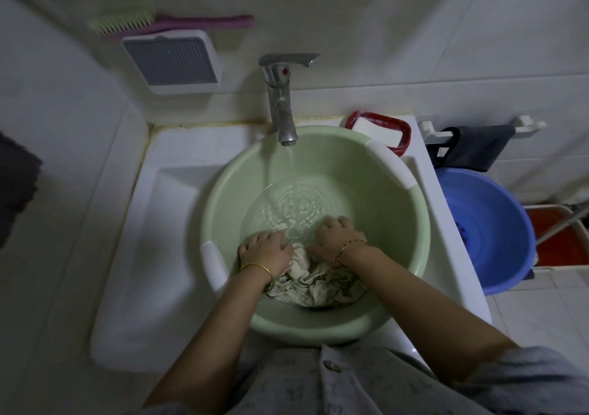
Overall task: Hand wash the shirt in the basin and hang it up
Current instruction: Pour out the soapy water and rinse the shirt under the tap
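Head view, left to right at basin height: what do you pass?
Dark cloth at the edge → left hand → right hand, both gripping the shirt → blue tub.

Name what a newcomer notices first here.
A pale green basin sits in the white sink at centre, the tap running water into it. At its near side the left hand and right hand grip a crumpled pale shirt. A blue tub stands on the right.
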A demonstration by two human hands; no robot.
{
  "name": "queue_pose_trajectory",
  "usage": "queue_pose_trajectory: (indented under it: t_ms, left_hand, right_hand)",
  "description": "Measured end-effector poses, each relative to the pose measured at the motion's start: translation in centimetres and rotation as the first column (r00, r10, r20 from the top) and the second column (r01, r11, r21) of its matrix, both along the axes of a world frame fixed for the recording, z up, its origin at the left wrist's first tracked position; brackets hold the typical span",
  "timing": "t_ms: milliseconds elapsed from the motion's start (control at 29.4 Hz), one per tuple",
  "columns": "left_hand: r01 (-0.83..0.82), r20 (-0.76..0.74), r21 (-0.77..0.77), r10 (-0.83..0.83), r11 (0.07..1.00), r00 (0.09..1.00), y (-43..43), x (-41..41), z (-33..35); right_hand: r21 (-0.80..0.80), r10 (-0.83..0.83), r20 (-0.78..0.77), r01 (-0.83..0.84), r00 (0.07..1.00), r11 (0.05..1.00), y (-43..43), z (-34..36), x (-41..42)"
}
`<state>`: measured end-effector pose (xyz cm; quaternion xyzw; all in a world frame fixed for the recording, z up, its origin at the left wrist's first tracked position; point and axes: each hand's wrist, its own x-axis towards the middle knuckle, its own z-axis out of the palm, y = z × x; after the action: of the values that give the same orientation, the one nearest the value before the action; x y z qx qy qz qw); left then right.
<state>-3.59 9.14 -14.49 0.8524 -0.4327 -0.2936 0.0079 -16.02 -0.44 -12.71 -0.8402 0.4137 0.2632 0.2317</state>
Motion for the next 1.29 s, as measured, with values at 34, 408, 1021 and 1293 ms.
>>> queue_pose_trajectory:
  t_ms: [34,408,1021,1293]
  left_hand:
    - [0.001,0.001,0.0,-0.001,1.0,1.0,0.01,0.01,-0.02]
    - [-0.002,0.003,-0.007,0.002,1.0,1.0,0.06,0.05,-0.18]
    - [0.009,-0.001,0.005,-0.009,1.0,1.0,0.06,0.08,-0.01]
    - [0.02,-0.003,0.004,-0.02,1.0,1.0,0.06,0.09,0.05]
  right_hand:
    - [0.002,0.0,-0.002,0.0,1.0,1.0,-0.02,-0.04,0.01]
    - [0.002,0.011,0.002,-0.011,1.0,1.0,-0.01,0.02,-0.04]
    - [0.009,-0.003,-0.001,0.003,1.0,1.0,0.06,0.3,0.04]
    - [0.007,0.006,-0.004,-0.006,1.0,1.0,0.04,0.29,0.06]
